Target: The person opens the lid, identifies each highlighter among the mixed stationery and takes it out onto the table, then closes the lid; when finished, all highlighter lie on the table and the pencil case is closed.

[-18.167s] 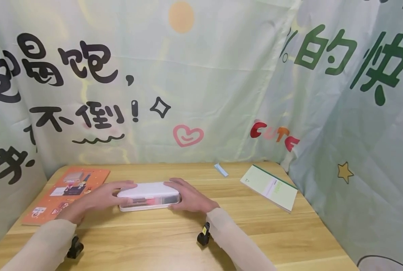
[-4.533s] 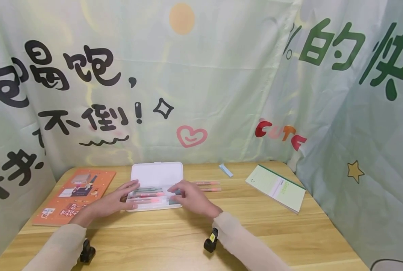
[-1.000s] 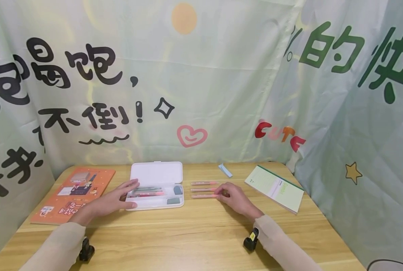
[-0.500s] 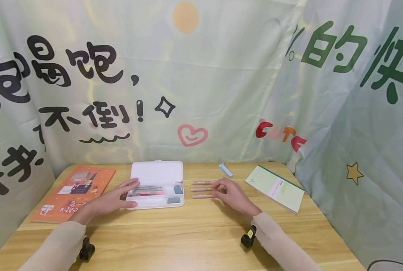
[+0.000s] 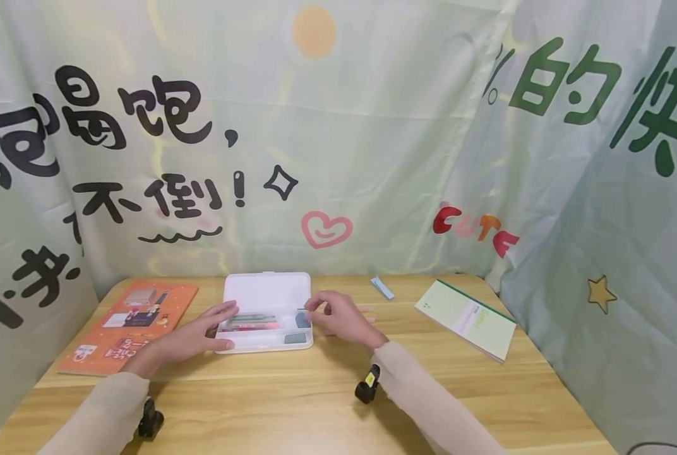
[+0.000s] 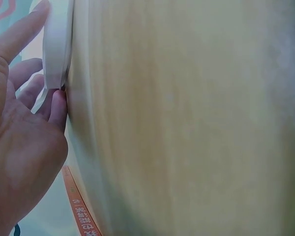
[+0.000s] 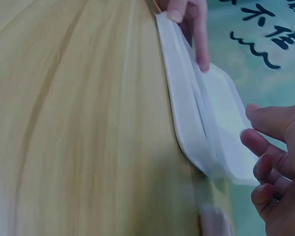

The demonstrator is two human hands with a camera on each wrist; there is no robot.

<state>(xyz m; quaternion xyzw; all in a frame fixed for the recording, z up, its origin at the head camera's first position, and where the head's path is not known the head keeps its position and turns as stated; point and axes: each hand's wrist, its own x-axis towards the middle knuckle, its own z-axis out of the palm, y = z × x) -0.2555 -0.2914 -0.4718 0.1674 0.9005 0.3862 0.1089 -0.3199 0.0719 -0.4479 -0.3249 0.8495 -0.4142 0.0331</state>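
Near the worktop's (image 5: 259, 404) far edge, the pencil case (image 5: 267, 289) lies open. The left hand (image 5: 187, 335) grips its left end, probably so that it does not slide. At its right end, the right hand (image 5: 343, 319), thumb and forefinger apart, partly hides pink pens (image 5: 365, 309).

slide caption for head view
Left hand holding an open white pencil case by one end, right hand at the other, orange book at left.

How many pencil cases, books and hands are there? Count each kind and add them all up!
Pencil case: 1
Orange book and green book: 2 books
Left hand and right hand: 2 hands
Total: 5
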